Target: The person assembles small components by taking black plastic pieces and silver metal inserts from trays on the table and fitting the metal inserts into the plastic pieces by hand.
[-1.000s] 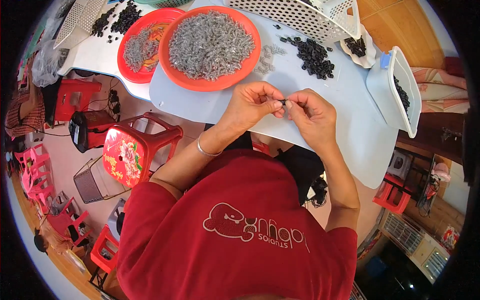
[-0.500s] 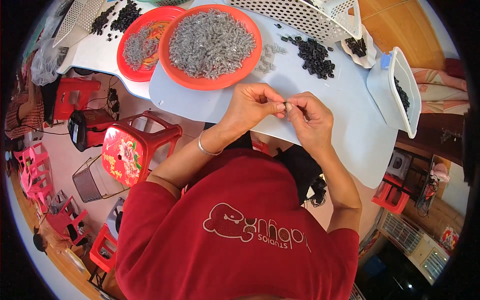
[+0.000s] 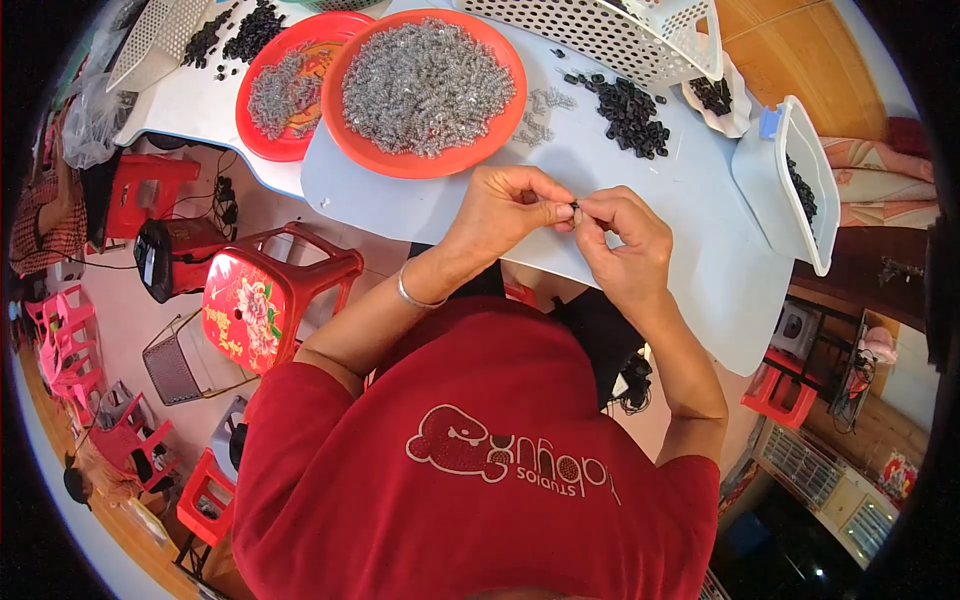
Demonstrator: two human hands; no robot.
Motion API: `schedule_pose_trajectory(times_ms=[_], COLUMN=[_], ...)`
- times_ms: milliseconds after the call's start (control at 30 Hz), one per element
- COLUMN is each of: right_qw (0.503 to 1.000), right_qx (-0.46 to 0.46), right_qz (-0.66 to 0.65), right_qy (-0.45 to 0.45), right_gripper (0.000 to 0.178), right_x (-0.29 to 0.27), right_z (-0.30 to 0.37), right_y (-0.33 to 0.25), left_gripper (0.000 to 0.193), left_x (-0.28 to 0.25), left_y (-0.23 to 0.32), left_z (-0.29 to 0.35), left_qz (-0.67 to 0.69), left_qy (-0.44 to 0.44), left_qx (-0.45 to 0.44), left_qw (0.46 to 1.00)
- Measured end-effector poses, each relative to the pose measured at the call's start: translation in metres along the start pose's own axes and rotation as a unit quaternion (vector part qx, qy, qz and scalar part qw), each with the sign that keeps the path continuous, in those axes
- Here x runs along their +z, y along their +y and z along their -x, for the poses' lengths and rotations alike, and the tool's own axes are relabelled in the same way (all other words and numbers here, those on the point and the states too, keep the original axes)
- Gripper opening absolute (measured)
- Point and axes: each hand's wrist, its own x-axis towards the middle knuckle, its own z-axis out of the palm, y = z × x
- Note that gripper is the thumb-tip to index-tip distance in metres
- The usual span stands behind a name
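Over the near edge of the light blue table (image 3: 690, 260), my left hand (image 3: 510, 208) and my right hand (image 3: 628, 238) meet fingertip to fingertip. Pinched between them is a small black part (image 3: 574, 206), mostly covered by the fingers. Both hands are closed on it, thumb against index finger. Just beyond my left hand stands an orange-red basin (image 3: 420, 165) heaped with small clear coiled pieces (image 3: 425, 90). Farther off, past my right hand, lies a loose pile of small black parts (image 3: 632, 118). A few clear pieces (image 3: 540, 115) are scattered between basin and pile.
A red plate (image 3: 250, 140) with more clear pieces sits left of the basin. White perforated baskets (image 3: 600, 45) stand at the back. To the right are a white dish (image 3: 735, 115) and a white bin (image 3: 775, 190) holding black parts. A red stool (image 3: 245, 310) stands at left.
My right hand has shifted slightly to the right, its fingers a little straighter. The left hand has barely moved, and the small black part still sits between the fingertips.
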Motion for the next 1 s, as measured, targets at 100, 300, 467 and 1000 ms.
schedule_pose_trajectory(times_ms=[100, 300, 467, 1000], right_qw=[0.999, 0.994, 0.994, 0.989], right_qx=[0.032, 0.063, 0.011, -0.1], right_qz=[-0.024, -0.034, 0.007, 0.016], right_qy=[-0.028, -0.081, -0.11, -0.112], right_gripper=[0.01, 0.013, 0.014, 0.014], right_x=[-0.006, -0.012, -0.013, -0.016], right_z=[-0.003, -0.011, -0.015, -0.003], right_y=[0.002, 0.002, 0.002, 0.018], left_gripper=[0.01, 0.009, 0.009, 0.01], left_x=[0.0, 0.001, 0.002, 0.001], left_y=[-0.002, -0.005, -0.006, 0.001], left_z=[0.0, 0.0, -0.001, 0.001], left_qz=[0.023, 0.018, 0.012, 0.027], left_qy=[-0.012, -0.008, 0.0, -0.032], left_qx=[0.007, -0.007, -0.011, -0.049], left_qw=[1.0, 1.0, 1.0, 0.998])
